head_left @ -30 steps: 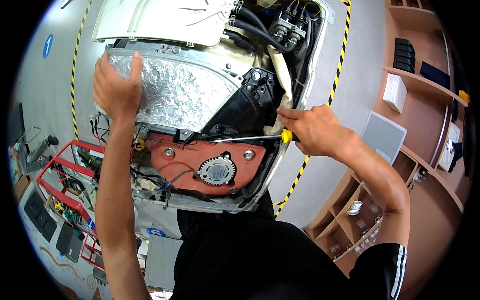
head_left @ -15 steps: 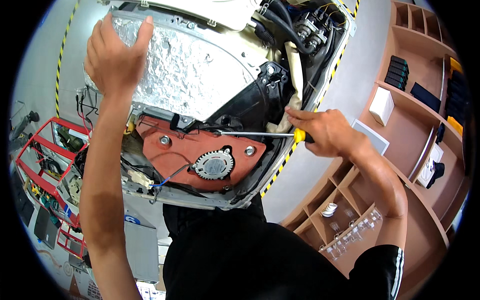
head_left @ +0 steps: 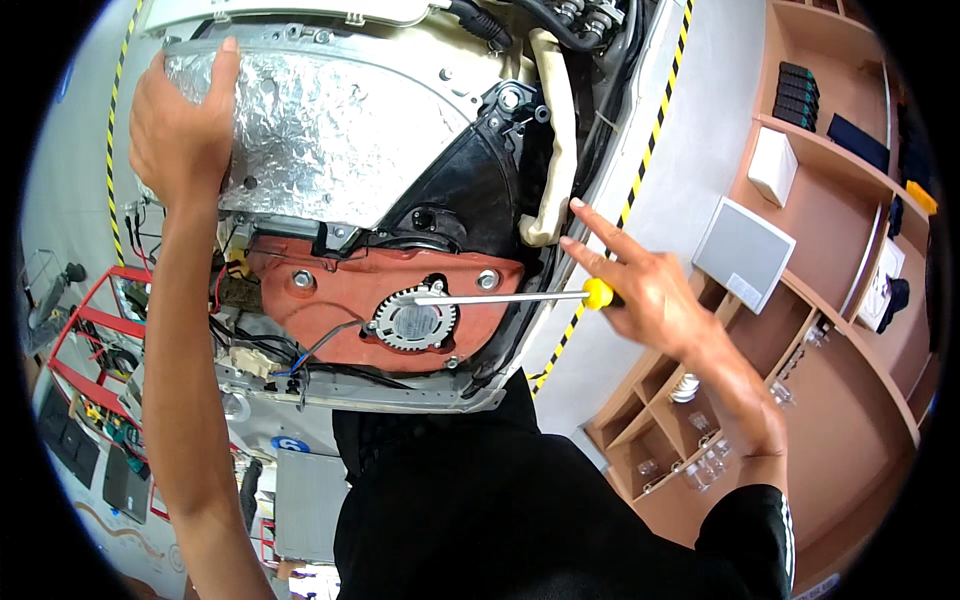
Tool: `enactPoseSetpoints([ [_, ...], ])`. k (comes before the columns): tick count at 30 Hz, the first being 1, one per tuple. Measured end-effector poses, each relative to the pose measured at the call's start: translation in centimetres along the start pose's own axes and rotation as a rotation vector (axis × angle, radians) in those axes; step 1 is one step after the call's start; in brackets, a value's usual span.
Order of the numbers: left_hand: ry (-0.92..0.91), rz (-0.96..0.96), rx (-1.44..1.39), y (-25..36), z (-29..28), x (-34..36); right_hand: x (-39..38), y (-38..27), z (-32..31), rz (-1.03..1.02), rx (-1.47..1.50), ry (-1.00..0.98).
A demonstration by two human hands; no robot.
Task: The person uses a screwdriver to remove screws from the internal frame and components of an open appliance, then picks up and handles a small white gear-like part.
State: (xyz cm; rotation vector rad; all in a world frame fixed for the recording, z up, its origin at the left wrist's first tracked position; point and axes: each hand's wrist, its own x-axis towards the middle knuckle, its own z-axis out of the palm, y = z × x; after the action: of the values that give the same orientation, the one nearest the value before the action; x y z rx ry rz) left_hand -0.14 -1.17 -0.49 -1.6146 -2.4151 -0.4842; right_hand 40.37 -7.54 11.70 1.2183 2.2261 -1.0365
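My left hand (head_left: 185,130) grips the left end of a silver foil-covered panel (head_left: 325,135), its thumb stretched along the foil and its other fingers curled at the outer edge. In my right hand (head_left: 645,290) is a long screwdriver (head_left: 520,298) with a yellow and black handle. Two fingers of that hand point outward while the rest close round the handle. The shaft runs left across a reddish-brown plate (head_left: 330,335), its tip over a round toothed metal part (head_left: 415,320). I cannot tell whether the tip touches it.
A cream-coloured pipe (head_left: 555,140) and black hoses lie at the machine's right side. Loose wires and a connector (head_left: 255,360) hang at its lower left. Wooden shelving (head_left: 840,170) stands to the right, beyond striped floor tape (head_left: 655,140). A red frame (head_left: 75,340) stands at left.
The screwdriver tip has left the panel's lower edge and now sits over the round toothed part. My right hand has spread two fingers. The whole view has shifted; my left hand stays on the panel.
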Motion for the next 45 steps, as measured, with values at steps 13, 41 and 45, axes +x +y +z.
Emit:
enactPoseSetpoints([
  [13, -0.111, -0.095, -0.026, 0.4, -0.2, 0.5, 2.4, -6.5, 6.0, 0.191, 0.623, 0.442],
  [41, -0.134, -0.064, 0.027, 0.5, -0.5, 0.3, 2.9, -6.4, 9.2, 0.088, 0.553, 0.661],
  [45, -0.105, -0.007, 0.019, 0.5, -0.3, -0.3, 2.0, -6.5, 7.8, 0.238, 0.515, 0.582],
])
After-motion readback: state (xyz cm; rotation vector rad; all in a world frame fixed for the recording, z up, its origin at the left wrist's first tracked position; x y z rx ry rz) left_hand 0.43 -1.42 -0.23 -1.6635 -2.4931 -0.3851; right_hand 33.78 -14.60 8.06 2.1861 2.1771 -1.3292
